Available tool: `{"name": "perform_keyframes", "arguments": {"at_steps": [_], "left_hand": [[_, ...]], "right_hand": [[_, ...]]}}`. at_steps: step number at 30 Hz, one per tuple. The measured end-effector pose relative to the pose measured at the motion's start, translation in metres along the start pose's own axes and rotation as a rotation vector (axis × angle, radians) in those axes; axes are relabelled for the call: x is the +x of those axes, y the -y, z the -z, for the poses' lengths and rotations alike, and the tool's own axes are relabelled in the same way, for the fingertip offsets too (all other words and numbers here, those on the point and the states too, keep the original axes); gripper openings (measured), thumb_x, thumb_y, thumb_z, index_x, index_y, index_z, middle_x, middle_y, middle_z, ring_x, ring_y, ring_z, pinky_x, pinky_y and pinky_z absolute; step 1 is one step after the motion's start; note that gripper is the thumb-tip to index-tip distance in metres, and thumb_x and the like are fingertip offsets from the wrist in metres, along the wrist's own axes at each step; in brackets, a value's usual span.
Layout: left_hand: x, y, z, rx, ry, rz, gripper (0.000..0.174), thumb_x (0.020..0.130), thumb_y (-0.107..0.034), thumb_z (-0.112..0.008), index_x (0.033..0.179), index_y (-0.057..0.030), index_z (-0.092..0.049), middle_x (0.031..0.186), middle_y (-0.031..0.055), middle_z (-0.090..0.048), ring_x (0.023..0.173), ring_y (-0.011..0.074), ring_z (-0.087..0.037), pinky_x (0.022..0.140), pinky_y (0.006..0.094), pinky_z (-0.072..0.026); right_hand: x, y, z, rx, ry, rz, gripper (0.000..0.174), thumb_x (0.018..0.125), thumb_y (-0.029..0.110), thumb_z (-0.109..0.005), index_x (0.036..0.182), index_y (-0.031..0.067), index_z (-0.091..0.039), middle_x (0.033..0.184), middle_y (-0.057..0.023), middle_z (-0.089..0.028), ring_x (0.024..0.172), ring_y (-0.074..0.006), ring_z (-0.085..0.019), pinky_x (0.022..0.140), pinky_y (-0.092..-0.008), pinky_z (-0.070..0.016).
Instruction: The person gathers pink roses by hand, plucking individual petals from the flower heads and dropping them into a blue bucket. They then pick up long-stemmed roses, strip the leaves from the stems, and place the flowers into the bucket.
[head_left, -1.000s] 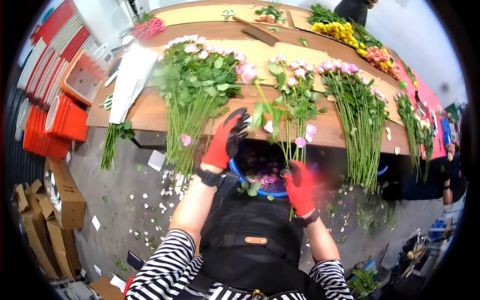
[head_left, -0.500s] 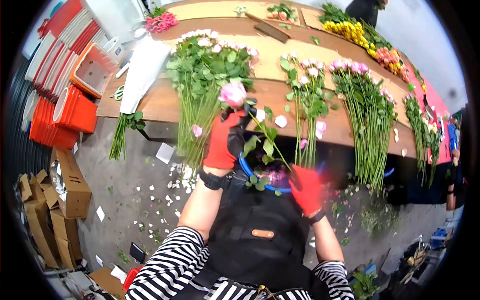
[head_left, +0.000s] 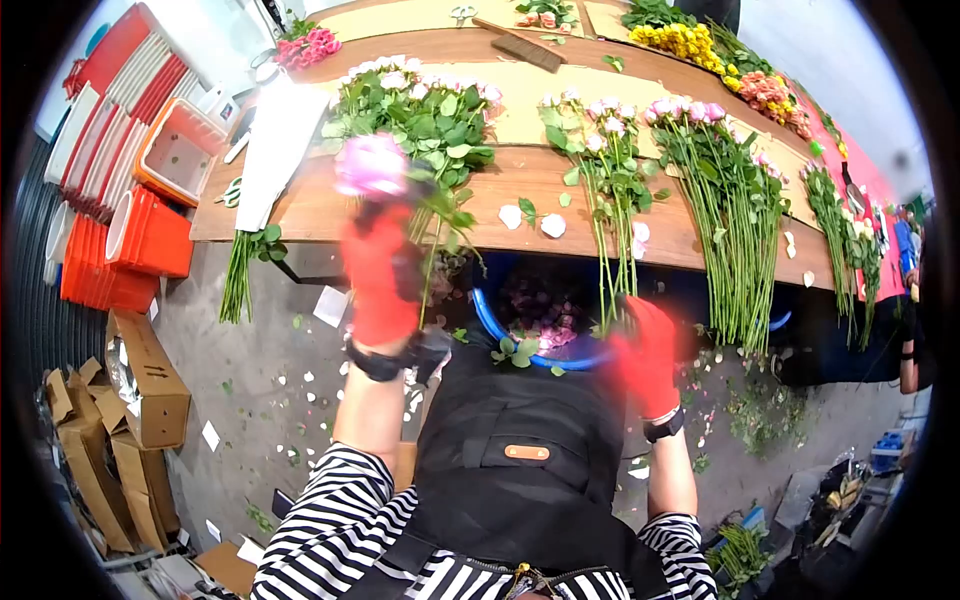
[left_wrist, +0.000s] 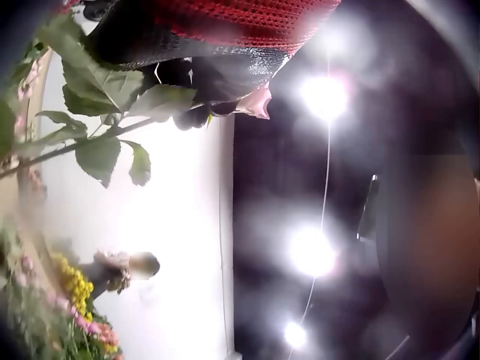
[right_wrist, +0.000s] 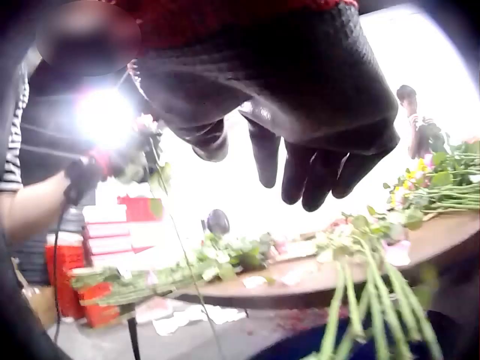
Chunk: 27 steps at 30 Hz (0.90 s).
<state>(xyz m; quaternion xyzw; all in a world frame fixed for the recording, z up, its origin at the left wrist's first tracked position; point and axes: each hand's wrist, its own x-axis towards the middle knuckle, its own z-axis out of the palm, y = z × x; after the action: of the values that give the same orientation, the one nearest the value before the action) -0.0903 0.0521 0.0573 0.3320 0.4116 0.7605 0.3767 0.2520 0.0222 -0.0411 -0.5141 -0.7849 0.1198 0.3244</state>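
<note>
My red-and-black gloved left hand (head_left: 380, 272), blurred, holds a pink rose (head_left: 371, 166) just under its bloom, over the table's near edge. In the left wrist view, a pink petal edge (left_wrist: 257, 103) shows past the dark fingers, and the leafy stem (left_wrist: 105, 139) runs off to the left. My right hand (head_left: 645, 358), gloved alike, hovers beside a blue-rimmed tub (head_left: 484, 318) containing pink petals. Its fingers (right_wrist: 298, 169) hang loose and apart in the right wrist view, with nothing between them. A small rose bunch (head_left: 612, 185) lies just beyond that hand, stems overhanging the edge.
Larger pink rose bunches lie left (head_left: 440, 125) and right (head_left: 715, 200) on the wooden table (head_left: 510, 170). A white-wrapped bunch (head_left: 280, 150), scissors (head_left: 231, 192) and a brush (head_left: 525, 50) are also there. Red bins (head_left: 150, 232) stand at left; petals litter the floor.
My left hand, first empty near the rose, took hold of it below the bloom and carried it left. The right hand let go of the stem and shifted right.
</note>
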Motion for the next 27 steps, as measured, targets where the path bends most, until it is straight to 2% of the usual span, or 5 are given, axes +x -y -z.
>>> {"name": "perform_keyframes", "arguments": {"at_steps": [5, 13, 21, 25, 27], "left_hand": [[-0.061, 0.043, -0.031, 0.051, 0.202, 0.229, 0.036, 0.080, 0.002, -0.056, 0.115, 0.0040, -0.060, 0.100, 0.0056, -0.066, 0.088, 0.0129, -0.063, 0.081, 0.0256, -0.0473], [-0.101, 0.046, -0.049, 0.031, 0.172, 0.320, 0.036, 0.075, 0.003, -0.065, 0.110, 0.0081, -0.060, 0.116, 0.0097, -0.057, 0.105, 0.0202, -0.059, 0.091, 0.0307, -0.0465], [-0.111, 0.055, -0.051, 0.368, 0.247, -0.108, 0.053, 0.068, 0.009, -0.071, 0.118, 0.0037, -0.057, 0.119, 0.0163, -0.058, 0.112, 0.0225, -0.056, 0.095, 0.0350, -0.0459], [-0.112, 0.043, -0.051, 0.076, 0.140, 0.548, 0.057, 0.070, 0.009, -0.069, 0.124, 0.0038, -0.053, 0.113, 0.0172, -0.062, 0.109, 0.0189, -0.058, 0.094, 0.0347, -0.0468], [-0.110, 0.043, -0.051, 0.185, 0.154, 0.394, 0.051, 0.069, 0.007, -0.070, 0.119, 0.0049, -0.056, 0.113, 0.0146, -0.063, 0.107, 0.0179, -0.058, 0.094, 0.0333, -0.0460]], "right_hand": [[0.045, 0.080, 0.026, 0.351, -0.157, -0.045, 0.053, 0.068, 0.007, -0.076, 0.120, 0.0062, -0.063, 0.124, -0.0134, -0.059, 0.114, -0.0322, -0.053, 0.099, -0.0399, -0.0410], [0.066, 0.127, 0.033, 0.453, -0.216, -0.009, 0.060, 0.063, 0.016, -0.082, 0.119, 0.0070, -0.063, 0.126, -0.0133, -0.057, 0.119, -0.0335, -0.049, 0.102, -0.0432, -0.0368], [0.061, 0.124, 0.016, 0.391, -0.323, -0.077, 0.045, 0.065, 0.014, -0.081, 0.107, 0.0070, -0.066, 0.115, -0.0146, -0.060, 0.115, -0.0357, -0.051, 0.101, -0.0459, -0.0377], [0.057, 0.120, 0.006, 1.311, -0.284, -0.652, 0.027, 0.079, 0.001, -0.066, 0.106, -0.0007, -0.065, 0.103, -0.0090, -0.066, 0.095, -0.0174, -0.062, 0.088, -0.0289, -0.0469], [0.054, 0.108, -0.002, 1.299, -0.314, -0.597, 0.027, 0.082, -0.005, -0.060, 0.109, -0.0035, -0.062, 0.100, -0.0062, -0.067, 0.090, -0.0127, -0.062, 0.084, -0.0263, -0.0481]]}}
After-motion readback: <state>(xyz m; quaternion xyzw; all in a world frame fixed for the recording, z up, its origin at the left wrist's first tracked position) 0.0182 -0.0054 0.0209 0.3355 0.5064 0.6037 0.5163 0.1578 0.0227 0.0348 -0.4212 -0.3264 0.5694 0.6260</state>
